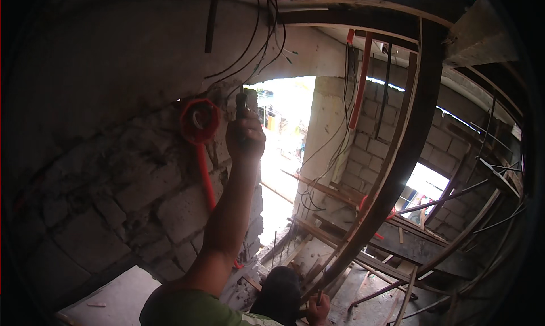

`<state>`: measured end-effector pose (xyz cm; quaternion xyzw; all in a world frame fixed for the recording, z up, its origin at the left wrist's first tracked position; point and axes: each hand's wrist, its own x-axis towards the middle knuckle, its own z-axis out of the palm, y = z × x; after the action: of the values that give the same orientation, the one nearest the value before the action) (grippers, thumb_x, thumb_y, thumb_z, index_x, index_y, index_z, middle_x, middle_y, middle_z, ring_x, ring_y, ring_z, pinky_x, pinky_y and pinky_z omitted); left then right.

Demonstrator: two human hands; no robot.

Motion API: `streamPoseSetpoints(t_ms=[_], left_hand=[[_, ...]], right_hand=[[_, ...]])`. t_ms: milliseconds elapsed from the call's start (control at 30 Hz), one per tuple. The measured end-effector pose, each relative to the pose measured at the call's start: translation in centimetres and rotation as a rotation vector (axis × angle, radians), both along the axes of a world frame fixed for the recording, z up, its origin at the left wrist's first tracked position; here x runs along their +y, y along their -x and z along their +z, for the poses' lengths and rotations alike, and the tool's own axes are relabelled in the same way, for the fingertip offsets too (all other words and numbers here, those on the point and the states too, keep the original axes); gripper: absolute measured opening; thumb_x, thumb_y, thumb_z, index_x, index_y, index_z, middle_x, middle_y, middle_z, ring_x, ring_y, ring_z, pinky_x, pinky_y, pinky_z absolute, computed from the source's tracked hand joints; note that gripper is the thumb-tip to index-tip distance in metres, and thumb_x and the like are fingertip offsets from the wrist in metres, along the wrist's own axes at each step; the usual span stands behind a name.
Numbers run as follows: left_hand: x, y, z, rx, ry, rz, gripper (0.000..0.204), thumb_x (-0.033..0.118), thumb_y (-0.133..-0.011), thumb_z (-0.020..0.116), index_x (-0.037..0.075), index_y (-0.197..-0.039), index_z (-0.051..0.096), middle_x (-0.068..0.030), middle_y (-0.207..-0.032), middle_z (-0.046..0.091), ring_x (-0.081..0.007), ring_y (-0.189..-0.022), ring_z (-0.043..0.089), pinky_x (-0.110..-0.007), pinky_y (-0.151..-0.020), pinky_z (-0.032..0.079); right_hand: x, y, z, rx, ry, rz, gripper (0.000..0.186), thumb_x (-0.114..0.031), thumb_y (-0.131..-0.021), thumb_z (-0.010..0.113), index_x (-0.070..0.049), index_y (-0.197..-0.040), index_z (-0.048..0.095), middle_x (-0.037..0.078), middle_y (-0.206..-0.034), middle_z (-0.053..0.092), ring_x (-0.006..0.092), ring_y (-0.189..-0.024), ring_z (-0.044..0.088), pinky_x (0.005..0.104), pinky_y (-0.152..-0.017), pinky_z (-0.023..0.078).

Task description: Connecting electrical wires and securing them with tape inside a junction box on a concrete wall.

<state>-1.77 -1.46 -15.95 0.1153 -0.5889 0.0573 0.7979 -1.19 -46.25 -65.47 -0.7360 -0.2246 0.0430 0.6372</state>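
Head view: left hand [246, 138] clasps a dark tool [242, 105] upright, near the red box [200, 121] on the block wall [136, 189]; contact unclear.
Right hand [319, 312]: low down, curled round a slim thing [319, 297], kind unclear.
Tool advice: steady the tip; avoid snagging hanging wires [276, 19].

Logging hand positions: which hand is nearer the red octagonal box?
Left. The left hand is raised just right of the red box; the right hand is low, far below it.
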Motion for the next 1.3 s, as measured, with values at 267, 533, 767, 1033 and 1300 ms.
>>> streamPoseSetpoints(t_ms=[267,533,767,1033,1300], left_hand=[[4.5,-0.7,-1.2,0.006,0.053,-0.072,0.039,0.016,-0.103,0.048,-0.001,-0.137,0.055,-0.0197,-0.132,0.061,-0.0253,-0.111,0.067,-0.041,-0.088,0.060],[1.2,1.8,1.0,0.270,0.091,0.017,0.021,0.014,-0.096,0.055,0.000,-0.109,0.062,-0.0089,-0.098,0.062,-0.0152,-0.081,0.062,-0.029,-0.067,0.056],[-7.4,4.3,1.7,0.497,0.010,0.759,0.042,0.021,-0.090,0.052,0.007,-0.129,0.058,-0.0041,-0.069,0.051,-0.0171,-0.054,0.049,-0.031,-0.047,0.044],[-11.9,7.6,3.4,0.417,-0.551,2.396,0.032,0.017,-0.093,0.055,0.005,-0.122,0.060,-0.0142,-0.083,0.062,-0.0252,-0.069,0.064,-0.039,-0.064,0.051],[-13.9,9.6,6.3,0.453,-0.624,2.275,0.018,0.018,-0.093,0.055,0.002,-0.100,0.058,-0.0134,-0.079,0.059,-0.0228,-0.072,0.062,-0.037,-0.067,0.050]], right_hand=[[0.6,0.8,2.3,-0.057,0.029,-0.053,0.009,-0.015,-0.090,0.063,-0.006,-0.091,0.065,0.013,-0.092,0.062,0.0297,-0.091,0.058,0.0432,-0.083,0.047],[0.6,1.7,7.4,-0.188,0.097,-0.065,0.009,-0.009,-0.083,0.065,-0.001,-0.081,0.065,0.013,-0.083,0.065,0.0311,-0.083,0.063,0.0402,-0.076,0.049],[0.5,1.6,6.9,-0.176,0.127,-0.079,0.010,-0.010,-0.084,0.066,-0.001,-0.080,0.064,0.013,-0.083,0.064,0.0311,-0.080,0.063,0.0400,-0.074,0.049],[3.7,-1.2,19.3,-0.319,-0.006,0.072,0.016,-0.017,-0.091,0.067,-0.002,-0.094,0.066,0.014,-0.090,0.062,0.0323,-0.086,0.063,0.0418,-0.076,0.049],[9.4,-3.8,44.7,-1.221,0.013,-0.072,0.040,-0.002,-0.081,0.068,-0.002,-0.120,0.061,0.019,-0.113,0.060,0.0361,-0.097,0.064,0.0431,-0.078,0.055]])
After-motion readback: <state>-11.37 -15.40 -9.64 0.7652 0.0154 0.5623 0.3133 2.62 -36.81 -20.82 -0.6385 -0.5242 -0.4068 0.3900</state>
